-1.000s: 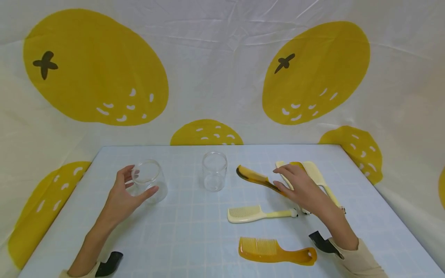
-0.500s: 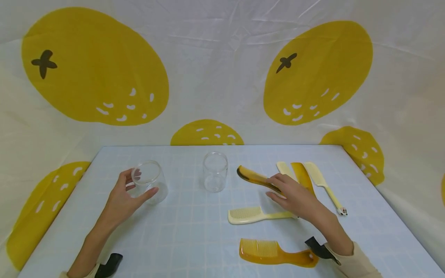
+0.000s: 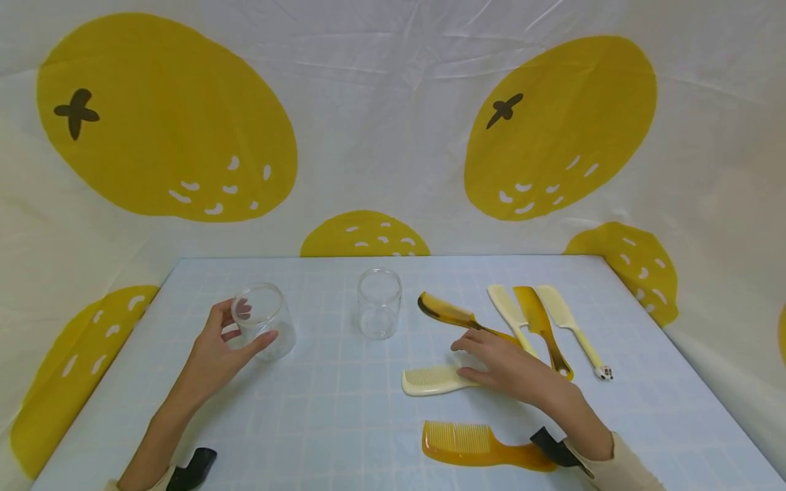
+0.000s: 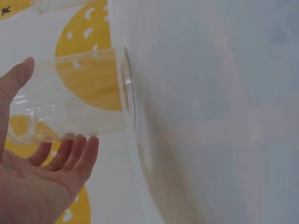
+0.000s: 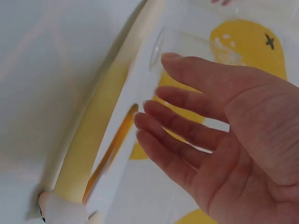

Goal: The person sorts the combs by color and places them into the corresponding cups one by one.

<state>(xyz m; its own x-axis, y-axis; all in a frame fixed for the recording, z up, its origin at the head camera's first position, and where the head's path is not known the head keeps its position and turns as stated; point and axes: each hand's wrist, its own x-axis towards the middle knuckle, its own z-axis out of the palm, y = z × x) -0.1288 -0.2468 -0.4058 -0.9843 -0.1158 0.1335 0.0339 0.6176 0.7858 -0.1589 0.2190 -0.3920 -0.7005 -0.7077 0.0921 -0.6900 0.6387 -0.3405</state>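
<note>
A clear glass (image 3: 265, 327) stands upright at the left of the table. My left hand (image 3: 220, 348) holds it, thumb on the near side and fingers round the far side; the left wrist view shows the thumb and fingertips against the glass wall. Over the handle of a cream comb (image 3: 431, 380) hovers my right hand (image 3: 512, 365), fingers relaxed and apart, holding nothing. In the right wrist view, that comb's yellow handle (image 5: 96, 126) lies apart from the fingertips. Just beyond the right hand is a brown-and-amber comb (image 3: 451, 312), its handle partly hidden.
A second clear glass (image 3: 379, 303) stands at mid-table. At the back right lie a cream comb (image 3: 506, 303), an amber comb (image 3: 535, 314) and another cream comb (image 3: 559, 310) with an animal-head end. Nearest me is an amber comb (image 3: 460, 442), its handle partly under the right wrist.
My right hand has moved left and nearer to me, from above the back combs to the cream comb's handle, uncovering the back combs. The left hand and glass have stayed put.
</note>
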